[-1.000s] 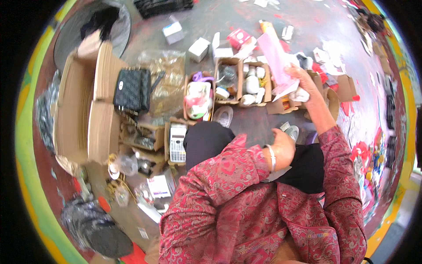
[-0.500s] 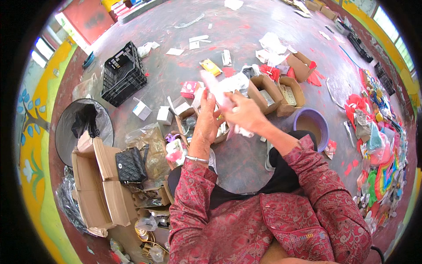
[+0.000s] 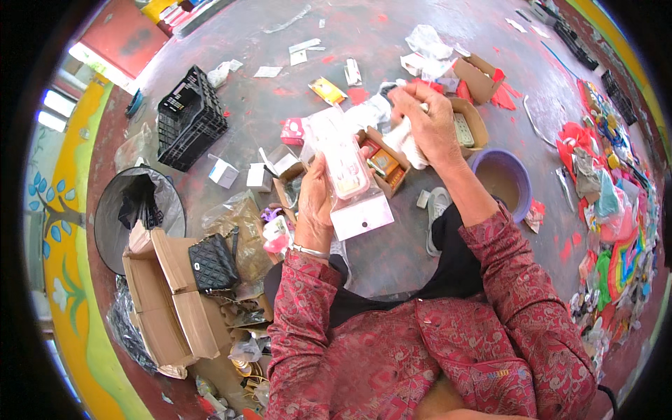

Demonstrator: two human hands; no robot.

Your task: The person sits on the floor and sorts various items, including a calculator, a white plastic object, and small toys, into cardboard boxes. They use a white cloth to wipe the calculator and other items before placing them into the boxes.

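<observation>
My left hand [image 3: 315,199] holds up a clear plastic packet [image 3: 346,171] with a pink item inside and a white card at its lower end. My right hand [image 3: 430,122] is raised to the right of it and grips a white cloth-like piece [image 3: 406,143]. Both hands are above small open cardboard boxes [image 3: 383,162] filled with little goods. My sleeves are red with a pattern.
A purple bowl [image 3: 521,178] sits right of my right arm. A black crate [image 3: 189,126], a black bin [image 3: 136,210] and a large cardboard box with a black quilted purse [image 3: 210,262] stand at the left. Colourful packets [image 3: 616,231] and scraps litter the floor at right.
The view has swung and moved closer. My right hand has let go of the packet and moved right to the white cloth. The left hand now holds the packet alone.
</observation>
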